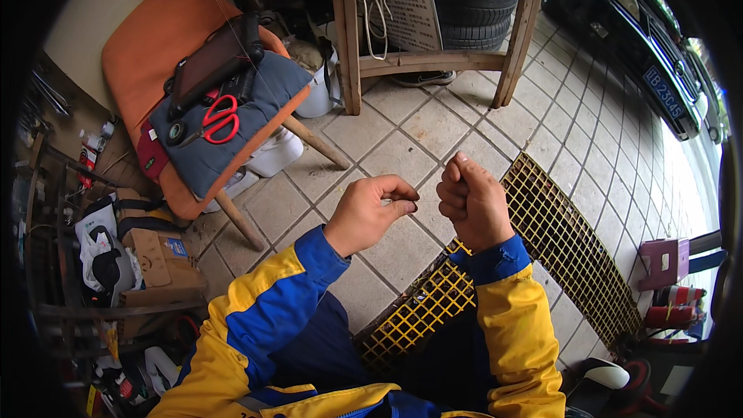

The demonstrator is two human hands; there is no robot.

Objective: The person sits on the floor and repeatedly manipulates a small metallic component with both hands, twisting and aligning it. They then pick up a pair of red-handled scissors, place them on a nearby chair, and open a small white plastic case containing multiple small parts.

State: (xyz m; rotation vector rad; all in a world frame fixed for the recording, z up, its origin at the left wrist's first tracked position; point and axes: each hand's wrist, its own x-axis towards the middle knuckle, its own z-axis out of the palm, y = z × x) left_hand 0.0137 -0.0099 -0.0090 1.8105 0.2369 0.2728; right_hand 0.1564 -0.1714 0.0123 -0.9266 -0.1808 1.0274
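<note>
Both my hands are raised in front of me over the tiled floor, a short gap between them. My left hand (370,214) is closed in a pinch, thumb and forefinger tips together. Close by, my right hand (474,200) is curled like a fist, its thumb pressed against the forefinger. Whatever either hand holds, if anything, is too small or hidden to make out. An orange chair (147,39) to the left bears a grey cushion (207,164). On that cushion lie red-handled scissors (222,121), a black roll (176,133) and a dark tablet-like device (207,70).
A yellow floor grating (569,228) runs below and right of my hands. Ahead stands a wooden frame (433,63) with tyres (476,8) behind. A dark car (658,54) is at far right, a purple stool (664,262) nearer. Cardboard boxes (159,263) fill the left shelf.
</note>
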